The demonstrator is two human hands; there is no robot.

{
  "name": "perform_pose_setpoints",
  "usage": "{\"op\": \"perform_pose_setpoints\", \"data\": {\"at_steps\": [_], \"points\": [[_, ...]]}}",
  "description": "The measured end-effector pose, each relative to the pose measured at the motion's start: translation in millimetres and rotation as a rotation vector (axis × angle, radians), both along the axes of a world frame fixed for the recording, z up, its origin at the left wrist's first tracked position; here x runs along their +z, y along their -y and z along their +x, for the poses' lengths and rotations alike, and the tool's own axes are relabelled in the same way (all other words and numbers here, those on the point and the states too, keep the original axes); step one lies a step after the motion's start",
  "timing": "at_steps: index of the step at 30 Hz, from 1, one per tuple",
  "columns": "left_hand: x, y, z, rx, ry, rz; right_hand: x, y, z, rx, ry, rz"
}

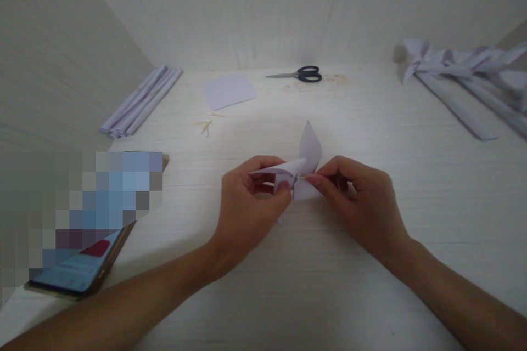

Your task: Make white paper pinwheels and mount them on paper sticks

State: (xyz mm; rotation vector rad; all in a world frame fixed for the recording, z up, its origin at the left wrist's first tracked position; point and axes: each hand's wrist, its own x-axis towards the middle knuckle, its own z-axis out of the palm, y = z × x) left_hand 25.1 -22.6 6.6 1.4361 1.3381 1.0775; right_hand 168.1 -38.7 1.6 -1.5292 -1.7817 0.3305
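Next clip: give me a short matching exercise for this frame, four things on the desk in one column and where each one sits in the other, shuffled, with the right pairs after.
Things:
1. scissors
2. phone
3. folded paper piece
4. flat paper square

Places:
A. pinched between the left hand and the right hand
B. near left edge of the desk
C. far side, right of centre
D. far side, just left of the scissors

Pairs: 1-C, 2-B, 3-A, 4-D

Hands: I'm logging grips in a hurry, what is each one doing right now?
Left hand: closed, pinching the folded paper piece.
Right hand: closed, pinching the same paper from the other side.
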Motion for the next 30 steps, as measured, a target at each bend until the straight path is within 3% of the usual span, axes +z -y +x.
{"op": "perform_pose_setpoints", "data": {"at_steps": [22,30], "points": [[-1.7,-0.4,-0.2,0.000,0.033,-0.026,-1.4,0.2,-0.3,0.004,-0.021,-0.015],[-3.6,-1.3,-0.9,0.003,0.014,-0.010,-1.2,3.4,-1.3,0.054,0.062,0.089]]}}
